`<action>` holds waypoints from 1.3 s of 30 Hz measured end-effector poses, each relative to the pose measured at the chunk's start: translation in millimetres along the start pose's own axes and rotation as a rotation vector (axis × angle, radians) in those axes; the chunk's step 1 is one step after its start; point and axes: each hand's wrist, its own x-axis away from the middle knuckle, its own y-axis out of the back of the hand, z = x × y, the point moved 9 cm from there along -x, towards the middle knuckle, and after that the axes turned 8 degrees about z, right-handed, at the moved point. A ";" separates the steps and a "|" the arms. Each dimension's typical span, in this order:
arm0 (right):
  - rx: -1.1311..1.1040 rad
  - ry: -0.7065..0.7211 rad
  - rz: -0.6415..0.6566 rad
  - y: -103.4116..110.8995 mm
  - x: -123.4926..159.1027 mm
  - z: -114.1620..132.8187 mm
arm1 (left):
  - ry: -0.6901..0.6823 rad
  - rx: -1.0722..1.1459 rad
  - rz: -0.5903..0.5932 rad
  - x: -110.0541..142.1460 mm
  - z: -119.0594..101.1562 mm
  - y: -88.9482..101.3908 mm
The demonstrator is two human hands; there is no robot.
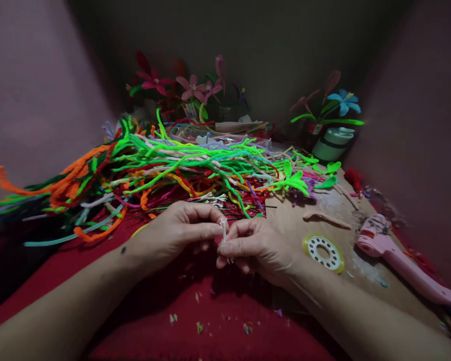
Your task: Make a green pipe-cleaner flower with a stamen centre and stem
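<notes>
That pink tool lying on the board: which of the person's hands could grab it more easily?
Probably the right hand: the pink tool lies on its side, nearer to it. The left hand would have to cross over.

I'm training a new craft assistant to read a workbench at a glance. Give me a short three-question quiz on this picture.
1. True or false: both hands pinch one small white piece between them.
2. Which thing lies nearest the right hand? A) pink glue gun B) yellow tape roll C) blue flower
3. What lies heaped behind the left hand?

Key:
1. True: the small white piece sits between the fingers of both hands.
2. B.
3. A pile of pipe cleaners in many colours, mostly green and orange, on the red cloth.
</notes>
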 end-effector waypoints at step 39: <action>-0.002 -0.270 0.054 -18.5 9.5 -23.5 | -0.143 -1.319 -0.341 -0.7 -10.3 94.8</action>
